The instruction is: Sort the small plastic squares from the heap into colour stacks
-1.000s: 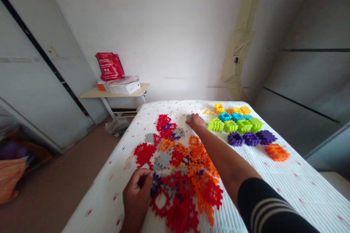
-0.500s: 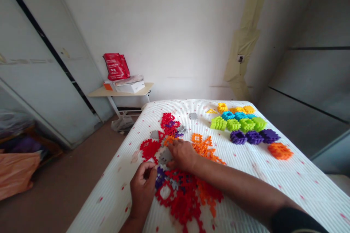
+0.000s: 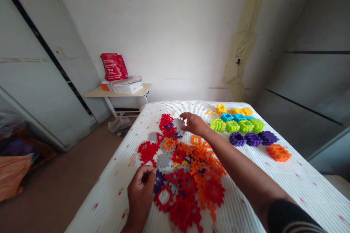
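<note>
My right hand [image 3: 193, 123] reaches over the far end of the loose pile, with thumb and fingers closed on the edge of a grey square interlocking tile [image 3: 179, 123]. My left hand [image 3: 141, 185] is curled in a pinch at the near left of the pile; what its fingertips hold, if anything, cannot be made out. Close beside it lies a purple lattice tile [image 3: 159, 182]. Between the hands are red tiles [image 3: 148, 151], another grey tile [image 3: 163, 161] and an orange square frame [image 3: 168, 143]. More orange tiles [image 3: 201, 153] spread to the right.
Stacked tiles stand in rows on the bed's right: yellow [image 3: 237, 110], blue [image 3: 238, 117], green [image 3: 246, 126], purple [image 3: 253, 139] and orange [image 3: 279, 152]. Behind the bed, a small table [image 3: 94, 93] bears a white box [image 3: 128, 87] and a red bag [image 3: 114, 66].
My right hand has moved away from the middle of the pile to its far end and now grips a grey tile. The left hand stays in nearly the same place and pose.
</note>
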A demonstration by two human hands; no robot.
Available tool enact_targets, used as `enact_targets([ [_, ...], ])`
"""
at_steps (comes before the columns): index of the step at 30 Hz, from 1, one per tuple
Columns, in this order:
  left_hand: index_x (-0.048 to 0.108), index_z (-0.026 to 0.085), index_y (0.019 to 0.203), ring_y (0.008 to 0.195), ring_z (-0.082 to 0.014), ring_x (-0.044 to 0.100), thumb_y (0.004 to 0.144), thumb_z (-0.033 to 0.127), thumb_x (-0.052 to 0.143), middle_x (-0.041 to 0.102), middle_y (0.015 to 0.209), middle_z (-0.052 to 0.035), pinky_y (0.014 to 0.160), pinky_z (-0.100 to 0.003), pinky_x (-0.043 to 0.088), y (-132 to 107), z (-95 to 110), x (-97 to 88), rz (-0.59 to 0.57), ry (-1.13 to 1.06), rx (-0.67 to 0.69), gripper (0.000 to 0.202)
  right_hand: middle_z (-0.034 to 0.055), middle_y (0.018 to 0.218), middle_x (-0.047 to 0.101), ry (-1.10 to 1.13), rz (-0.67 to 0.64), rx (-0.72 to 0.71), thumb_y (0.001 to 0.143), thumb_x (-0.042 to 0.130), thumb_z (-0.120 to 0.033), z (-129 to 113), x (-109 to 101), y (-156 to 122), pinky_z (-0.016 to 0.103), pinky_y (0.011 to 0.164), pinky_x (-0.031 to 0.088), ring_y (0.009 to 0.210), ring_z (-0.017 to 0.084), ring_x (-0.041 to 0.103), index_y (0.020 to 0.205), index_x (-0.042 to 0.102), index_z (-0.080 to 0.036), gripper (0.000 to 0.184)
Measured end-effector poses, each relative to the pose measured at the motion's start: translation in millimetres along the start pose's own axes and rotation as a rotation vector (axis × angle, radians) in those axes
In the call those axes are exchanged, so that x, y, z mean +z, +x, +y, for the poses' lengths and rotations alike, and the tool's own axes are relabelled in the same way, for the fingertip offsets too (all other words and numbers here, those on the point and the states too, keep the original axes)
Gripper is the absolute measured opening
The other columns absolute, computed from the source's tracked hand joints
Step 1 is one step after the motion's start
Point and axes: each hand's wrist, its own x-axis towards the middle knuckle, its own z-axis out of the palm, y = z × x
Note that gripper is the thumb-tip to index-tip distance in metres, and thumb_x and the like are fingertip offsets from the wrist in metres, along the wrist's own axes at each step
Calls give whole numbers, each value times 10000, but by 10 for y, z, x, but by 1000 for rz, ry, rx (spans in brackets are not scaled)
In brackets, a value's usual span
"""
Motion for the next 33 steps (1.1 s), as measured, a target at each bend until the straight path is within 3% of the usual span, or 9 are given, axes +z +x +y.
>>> enact_targets([
  [2,598,189,701,585,-140,544,689,425,608,601,613,14,595,-235,437,3,2,-2,1,9,-11,236,51,1202,595,-141,27,64,737,647,-218,285,-67,227,237,820,454,1011,169,591,1233,503,-214,516],
  [5,600,190,700,574,-137,539,690,426,609,595,599,19,579,-229,432,3,-1,-7,-7,14,-28,236,45,1243,578,-260,-53,118,730,651,-186,615,-52,480,246,844,451,1059,184,576,1251,500,-236,545],
  [11,598,191,686,552,-134,529,688,439,614,580,581,20,550,-225,429,1,9,-14,-21,14,-39,249,57,1207,608,-334,-180,135,726,631,-130,921,177,669,275,839,455,1059,210,582,1236,531,-238,530],
  [17,597,192,682,540,-141,531,675,461,621,584,568,13,533,-235,431,23,11,-13,-22,5,-62,271,89,1213,600,-382,-246,142,791,567,-140,989,291,719,297,855,444,1091,215,563,1260,516,-240,483],
  [33,602,189,697,549,-130,525,686,425,631,588,593,16,540,-223,428,16,-5,6,-3,-43,-76,238,137,1206,571,-442,-286,144,830,502,-127,871,319,697,327,793,471,1060,251,578,1223,543,-218,406],
])
